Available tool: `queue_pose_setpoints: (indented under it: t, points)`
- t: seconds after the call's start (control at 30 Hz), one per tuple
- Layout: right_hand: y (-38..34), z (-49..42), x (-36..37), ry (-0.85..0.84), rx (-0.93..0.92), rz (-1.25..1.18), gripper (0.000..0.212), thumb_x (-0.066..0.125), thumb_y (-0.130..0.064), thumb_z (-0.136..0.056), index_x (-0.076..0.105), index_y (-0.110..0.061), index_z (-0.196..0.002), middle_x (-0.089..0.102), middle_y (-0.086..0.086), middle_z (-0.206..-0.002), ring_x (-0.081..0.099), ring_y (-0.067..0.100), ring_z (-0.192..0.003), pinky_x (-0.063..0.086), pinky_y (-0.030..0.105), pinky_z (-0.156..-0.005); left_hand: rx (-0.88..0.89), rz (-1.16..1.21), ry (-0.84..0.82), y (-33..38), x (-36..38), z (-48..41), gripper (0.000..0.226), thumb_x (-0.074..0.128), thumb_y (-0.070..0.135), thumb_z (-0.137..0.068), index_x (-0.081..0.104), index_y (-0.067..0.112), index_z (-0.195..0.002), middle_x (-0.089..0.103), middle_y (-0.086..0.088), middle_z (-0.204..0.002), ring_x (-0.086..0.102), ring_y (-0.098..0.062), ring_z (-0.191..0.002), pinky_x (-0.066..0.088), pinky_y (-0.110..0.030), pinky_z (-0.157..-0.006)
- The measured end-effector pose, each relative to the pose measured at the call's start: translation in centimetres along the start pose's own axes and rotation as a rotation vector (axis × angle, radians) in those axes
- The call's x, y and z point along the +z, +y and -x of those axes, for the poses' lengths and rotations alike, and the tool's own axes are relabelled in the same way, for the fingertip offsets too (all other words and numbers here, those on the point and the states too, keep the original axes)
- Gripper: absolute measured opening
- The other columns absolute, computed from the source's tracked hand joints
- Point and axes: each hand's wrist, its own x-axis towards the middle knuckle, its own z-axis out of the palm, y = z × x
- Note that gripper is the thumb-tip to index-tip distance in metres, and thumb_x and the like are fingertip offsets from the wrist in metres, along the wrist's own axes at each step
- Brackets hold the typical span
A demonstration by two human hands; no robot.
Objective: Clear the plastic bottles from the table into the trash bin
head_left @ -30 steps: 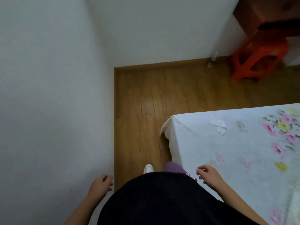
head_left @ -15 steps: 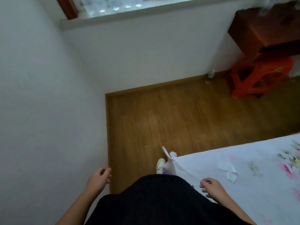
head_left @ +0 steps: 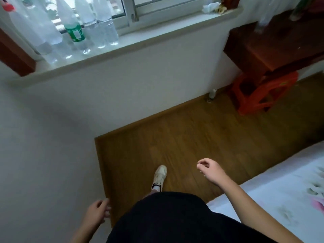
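Observation:
Several clear plastic bottles (head_left: pixel 98 27) stand on the white window sill (head_left: pixel 140 41) at the upper left; one has a green label (head_left: pixel 75 33). My left hand (head_left: pixel 97 213) hangs low beside the white wall, fingers loosely curled, holding nothing. My right hand (head_left: pixel 211 170) is raised over the wooden floor, fingers half curled and empty. The table with the white flowered cloth (head_left: pixel 273 186) lies at the lower right, behind my right arm. No trash bin is in view.
A dark red wooden desk (head_left: pixel 273 42) stands at the upper right with an orange plastic stool (head_left: pixel 263 95) under it. A small white bottle (head_left: pixel 212 93) stands on the wooden floor (head_left: pixel 175 137) by the skirting. My white shoe (head_left: pixel 159 178) is stepping forward.
The view has tilted up and moved forward toward the window, bringing the sill and bottles into sight. My right hand has left the table edge and lifted over the floor.

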Motion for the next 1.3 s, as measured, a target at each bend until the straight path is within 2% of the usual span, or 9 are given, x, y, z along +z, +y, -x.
queue_pose_setpoints:
  t: [0.07,0.2,0.33,0.43,0.67,0.83,0.97,1.17,1.3]
  points:
    - [0.2,-1.3,-1.1,0.042,0.082,-0.051,0.019,0.06,-0.032,-0.093,0.063,-0.022,-0.109,0.067,0.0,-0.103,0.065,0.019,-0.094,0.055,0.036,-0.083,0.071,-0.038,-0.048,6.5,0.4,-2.0,0.022,0.051,0.024,-0.102,0.062,0.004,-0.1,0.068,-0.02,-0.09,0.062,-0.03,-0.072,0.047,-0.033,-0.057]
    - [2.6,-1.4,-2.7,0.163,0.257,-0.183,0.016,0.06,-0.032,-0.093,0.065,-0.021,-0.103,0.068,0.0,-0.099,0.066,0.018,-0.093,0.055,0.039,-0.086,0.229,-0.156,-0.158,18.9,2.6,-5.2,0.023,0.056,0.03,-0.1,0.066,0.009,-0.101,0.073,-0.017,-0.093,0.071,-0.033,-0.085,0.058,-0.051,-0.082]
    - [5.5,0.7,-4.1,0.287,0.408,-0.329,0.005,0.059,-0.028,-0.092,0.063,-0.025,-0.092,0.068,0.001,-0.097,0.064,0.017,-0.093,0.053,0.033,-0.084,0.448,-0.338,-0.274,31.0,7.8,-4.9,0.023,0.054,0.032,-0.101,0.065,0.012,-0.102,0.073,-0.012,-0.093,0.071,-0.028,-0.082,0.056,-0.04,-0.068]
    - [8.2,2.3,-5.0,0.386,0.523,-0.434,0.007,0.059,-0.024,-0.091,0.064,-0.02,-0.095,0.067,0.003,-0.096,0.064,0.02,-0.089,0.049,0.033,-0.081,0.59,-0.482,-0.35,38.2,13.5,-3.2,0.022,0.052,0.03,-0.102,0.066,0.013,-0.101,0.073,-0.009,-0.092,0.071,-0.027,-0.081,0.055,-0.037,-0.065]
    - [14.0,2.6,-8.8,0.502,0.68,-0.635,0.011,0.06,-0.021,-0.091,0.066,-0.014,-0.086,0.068,0.008,-0.088,0.063,0.02,-0.078,0.05,0.035,-0.077,0.736,-0.782,-0.447,48.1,27.9,0.4,0.022,0.055,0.035,-0.099,0.068,0.018,-0.093,0.075,-0.007,-0.087,0.072,-0.027,-0.082,0.053,-0.034,-0.062]
    - [16.1,-0.3,-16.9,0.524,0.671,-0.676,0.01,0.058,-0.022,-0.091,0.066,-0.017,-0.089,0.069,0.005,-0.095,0.067,0.02,-0.088,0.054,0.038,-0.085,0.744,-0.87,-0.424,52.2,35.5,3.2,0.022,0.058,0.028,-0.099,0.07,0.011,-0.09,0.074,-0.008,-0.08,0.069,-0.025,-0.068,0.049,-0.03,-0.054]
    - [16.6,-3.8,-26.6,0.522,0.584,-0.667,0.022,0.057,-0.027,-0.094,0.065,-0.009,-0.104,0.066,0.011,-0.101,0.065,0.024,-0.095,0.05,0.034,-0.082,0.756,-0.888,-0.426,55.7,40.6,5.6,0.023,0.058,0.023,-0.099,0.069,0.006,-0.088,0.073,-0.011,-0.073,0.066,-0.024,-0.058,0.044,-0.026,-0.046]
    - [15.4,-8.2,-40.3,0.641,0.439,-0.729,0.017,0.058,-0.032,-0.094,0.064,-0.023,-0.106,0.068,-0.002,-0.098,0.066,0.01,-0.089,0.049,0.025,-0.073,0.767,-0.928,-0.419,62.0,48.3,7.9,0.02,0.058,0.025,-0.099,0.068,0.011,-0.088,0.074,-0.011,-0.077,0.069,-0.026,-0.064,0.047,-0.03,-0.053]
    - [16.7,-11.2,-46.2,0.667,0.449,-0.717,0.018,0.06,-0.03,-0.093,0.065,-0.018,-0.105,0.069,-0.003,-0.097,0.067,0.01,-0.088,0.051,0.026,-0.076,0.813,-1.021,-0.462,66.9,54.8,9.5,0.025,0.058,0.031,-0.098,0.07,0.015,-0.082,0.075,-0.006,-0.074,0.071,-0.024,-0.068,0.049,-0.032,-0.058]
